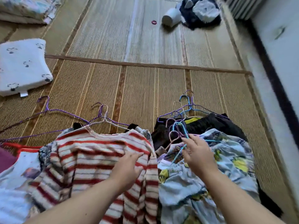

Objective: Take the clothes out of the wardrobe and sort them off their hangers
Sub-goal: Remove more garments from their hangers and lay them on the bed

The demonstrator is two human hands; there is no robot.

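Two woven straw mats carry everything in front of you: the near mat [145, 88] with brown stripes, and a paler far mat [105, 29] that meets it along a bound edge. A white wall [283, 46] with a dark strip at its foot runs down your right, and a ribbed radiator [242, 5] shows in the far right corner. A white pillow [22, 65] with small dark prints lies on your left, with folded bedding [27, 8] beyond it. On the far mat sit a rounded white object [171, 17], a dark bundle [200, 12] with pale cloth on it, and a small pink hair tie [154, 22].

The clothes lie in two heaps on the near mat, close to you. A red-and-cream striped sweater [97, 156] tops the left heap, with wire hanger hooks poking out above its collar. Your left hand [127, 167] rests on it, palm down and fingers relaxed, gripping nothing. A bare purple hanger [47, 109] lies on the mat beside that heap.

In the right heap, a pale blue printed garment [226, 159] lies over black clothes [210, 123], with a tangle of hangers [186, 109] at its top. Your right hand [199, 152] reaches into that tangle, fingertips touching a blue hanger [179, 125]. You cannot tell from this blurred view whether it grips the wire.
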